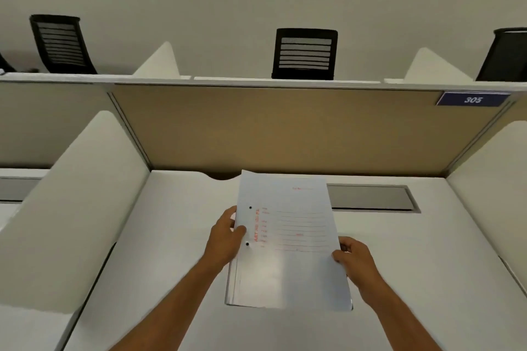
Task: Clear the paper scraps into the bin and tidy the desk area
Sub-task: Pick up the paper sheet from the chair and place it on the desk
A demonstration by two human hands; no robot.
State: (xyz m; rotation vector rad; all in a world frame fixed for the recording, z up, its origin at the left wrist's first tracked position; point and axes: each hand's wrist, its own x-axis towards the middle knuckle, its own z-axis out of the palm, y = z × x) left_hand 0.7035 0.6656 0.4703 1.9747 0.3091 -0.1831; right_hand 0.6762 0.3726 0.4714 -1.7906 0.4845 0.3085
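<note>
Forearms: both bare, reaching in from the bottom edge toward the middle of the desk.
Left hand [225, 239]: closed on the left edge of the file, thumb on the front cover between the two punched holes, fingers behind it.
Right hand [355, 258]: closed on the right edge of the file, thumb tip on the cover, fingers curled behind.
File [288, 242]: white paper folder with red print and ruled lines on the cover, two dark holes near its left edge; held by both hands, tilted up toward the camera, its lower edge close to or on the desk; which, I cannot tell.
Desk [171, 265]: white top of a study carrel, bare around the file.
Cable slot [370, 198]: grey rectangular recess at the back of the desk, partly hidden by the file's upper right corner.
Side dividers [74, 208]: white panels with rounded tops on both sides of the desk.
Back panel [285, 128]: tan board behind the desk.
Number plate [472, 99]: blue, reading 305, at the panel's upper right corner.
Chairs [304, 53]: black backs showing above the panel, in the row beyond.
</note>
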